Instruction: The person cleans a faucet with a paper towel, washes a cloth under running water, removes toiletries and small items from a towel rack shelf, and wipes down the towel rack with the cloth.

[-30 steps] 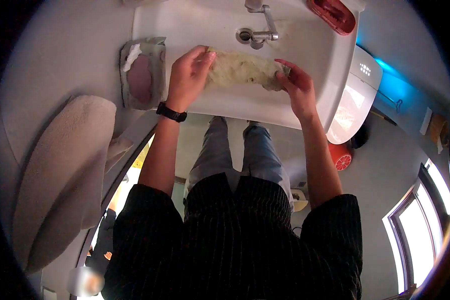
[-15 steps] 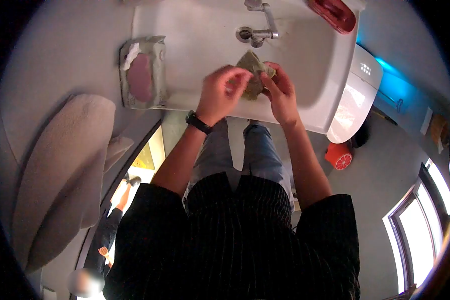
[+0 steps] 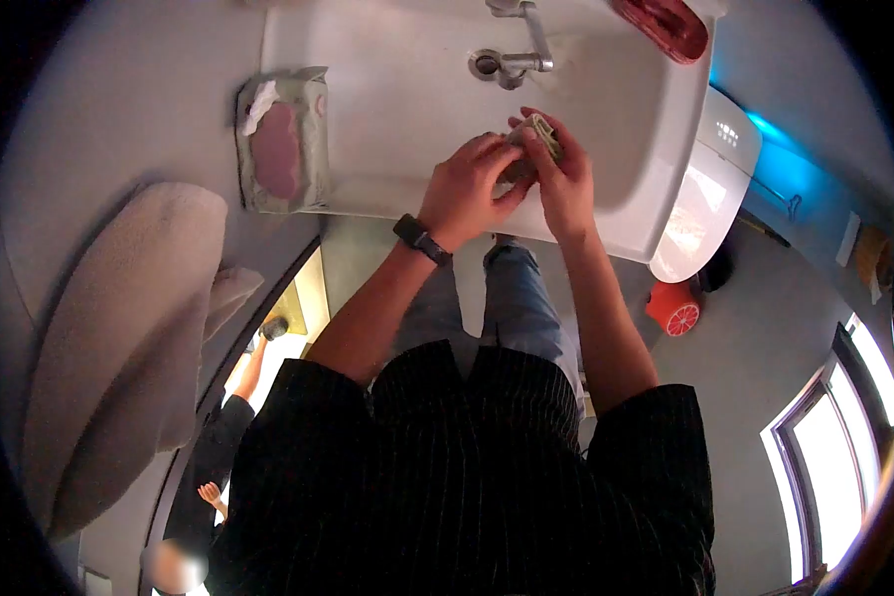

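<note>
A small greenish-grey cloth (image 3: pixel 546 129) is bunched up between my two hands, above the near edge of the white sink (image 3: pixel 606 204). My right hand (image 3: pixel 564 171) pinches its folded top between thumb and fingers. From the other side, my left hand (image 3: pixel 477 184), with a dark watch on its wrist, closes its fingers on the lower part of the cloth. Most of the cloth is hidden by the fingers. Ahead of both hands is a metal tap (image 3: pixel 526 65) beside the drain.
A grey-green pack of wipes (image 3: pixel 310 149) sits at the sink's left edge. A red dish (image 3: pixel 670 30) lies at the far right corner. A towel (image 3: pixel 134 328) hangs left; a glossy white unit (image 3: pixel 705 199) stands right. A mirror lower left shows a person's arm.
The cloth hung spread out and is now folded into a compact bundle. My left hand has moved right to meet it, and my right hand has shifted slightly.
</note>
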A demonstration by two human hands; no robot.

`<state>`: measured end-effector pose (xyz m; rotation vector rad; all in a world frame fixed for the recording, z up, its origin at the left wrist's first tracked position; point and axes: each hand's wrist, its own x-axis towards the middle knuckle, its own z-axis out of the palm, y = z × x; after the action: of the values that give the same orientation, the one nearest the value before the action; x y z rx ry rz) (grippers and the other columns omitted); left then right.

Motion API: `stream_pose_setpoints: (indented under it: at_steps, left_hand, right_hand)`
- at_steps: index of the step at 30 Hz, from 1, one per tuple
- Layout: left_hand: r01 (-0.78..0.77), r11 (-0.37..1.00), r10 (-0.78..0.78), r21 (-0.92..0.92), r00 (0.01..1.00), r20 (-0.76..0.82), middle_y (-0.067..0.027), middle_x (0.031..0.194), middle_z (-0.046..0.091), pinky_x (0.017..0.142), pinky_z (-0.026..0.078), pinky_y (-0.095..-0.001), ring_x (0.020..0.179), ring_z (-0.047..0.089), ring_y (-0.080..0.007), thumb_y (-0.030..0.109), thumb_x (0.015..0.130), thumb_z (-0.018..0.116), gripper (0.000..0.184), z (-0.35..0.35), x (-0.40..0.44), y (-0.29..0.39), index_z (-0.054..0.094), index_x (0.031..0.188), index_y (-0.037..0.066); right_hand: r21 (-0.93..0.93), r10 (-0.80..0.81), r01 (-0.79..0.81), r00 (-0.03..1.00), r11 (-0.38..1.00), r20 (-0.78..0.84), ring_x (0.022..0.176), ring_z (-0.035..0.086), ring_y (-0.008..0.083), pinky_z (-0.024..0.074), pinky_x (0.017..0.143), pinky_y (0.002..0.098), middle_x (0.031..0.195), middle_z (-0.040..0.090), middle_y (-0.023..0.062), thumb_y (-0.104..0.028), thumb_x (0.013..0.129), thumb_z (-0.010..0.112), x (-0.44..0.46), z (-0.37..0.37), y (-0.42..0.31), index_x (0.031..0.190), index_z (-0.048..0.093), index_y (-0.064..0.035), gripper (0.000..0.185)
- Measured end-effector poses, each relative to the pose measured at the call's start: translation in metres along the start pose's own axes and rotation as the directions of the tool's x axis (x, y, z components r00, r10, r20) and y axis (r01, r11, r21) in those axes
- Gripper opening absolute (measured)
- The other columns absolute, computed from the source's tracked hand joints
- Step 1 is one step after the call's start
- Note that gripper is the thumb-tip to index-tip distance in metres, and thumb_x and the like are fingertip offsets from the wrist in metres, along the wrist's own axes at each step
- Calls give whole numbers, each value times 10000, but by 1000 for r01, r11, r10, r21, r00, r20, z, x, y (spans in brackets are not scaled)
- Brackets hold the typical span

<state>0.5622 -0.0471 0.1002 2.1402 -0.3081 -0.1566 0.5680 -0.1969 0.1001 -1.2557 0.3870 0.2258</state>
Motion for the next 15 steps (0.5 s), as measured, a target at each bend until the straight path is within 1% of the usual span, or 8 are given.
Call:
stream_pose_setpoints:
  at_steps: [2,4,6,8,9,11,12,15]
  left_hand:
    - [61,994,-50,-96,992,115,-112,1069,620,829,552,-393,996,639,-288,158,768,819,480,0,0,-7,585,1176,65]
    - [-19,999,13,-31,983,-185,-103,1099,635,821,571,-389,1024,654,-261,226,756,855,656,-5,10,-6,521,1297,63]
    - [-26,993,14,-115,994,-107,-73,1058,663,761,586,-368,897,687,-226,242,833,815,652,-1,12,-14,464,1343,37]
    - [528,609,-218,-591,829,516,-55,976,682,742,593,-342,768,693,-200,191,926,725,502,-7,16,-9,476,1323,12]
    - [570,600,-213,-561,790,575,-38,896,665,660,566,-312,674,652,-160,203,1005,621,318,-9,16,-12,523,1234,4]
    - [605,557,-205,-569,764,612,-34,860,647,605,530,-301,649,625,-144,241,1017,600,287,-16,19,-21,542,1179,12]
    - [641,511,-199,-572,736,647,-30,825,629,551,494,-290,624,597,-128,280,1029,578,278,-19,21,-20,560,1123,19]
    - [763,244,-207,-598,644,737,1,745,545,485,394,-260,559,485,-80,357,1040,546,322,-25,28,-4,567,1057,37]
  right_hand:
    - [28,185,-186,982,982,44,1017,670,171,554,888,306,1159,681,109,-269,1016,604,1,-8,-9,1342,550,2,428]
    - [88,233,-237,971,968,46,1008,671,168,551,886,301,1144,687,108,-273,1018,601,4,-9,-9,1347,549,6,434]
    - [143,280,-284,959,948,52,1000,671,166,549,885,296,1129,692,107,-276,1021,598,4,-10,-12,1353,548,9,441]
    - [-58,314,-310,946,949,82,1198,593,192,513,973,331,1336,597,128,-225,1053,495,5,-11,-19,1441,471,-28,436]
    - [-58,312,-308,946,950,82,1198,593,192,513,973,331,1336,597,128,-225,1053,495,4,-14,-23,1441,471,-28,436]
    - [-143,12,6,992,990,124,1203,590,245,496,990,341,1415,530,139,-132,968,590,2,-24,-31,1465,455,-54,521]
    - [-145,13,5,992,989,123,1203,590,245,496,990,341,1415,530,139,-132,968,590,1,-32,-37,1465,455,-54,521]
    - [-615,-293,578,811,536,507,1289,484,361,455,1058,414,1466,458,160,-5,662,694,1,-42,-49,1467,460,-145,850]
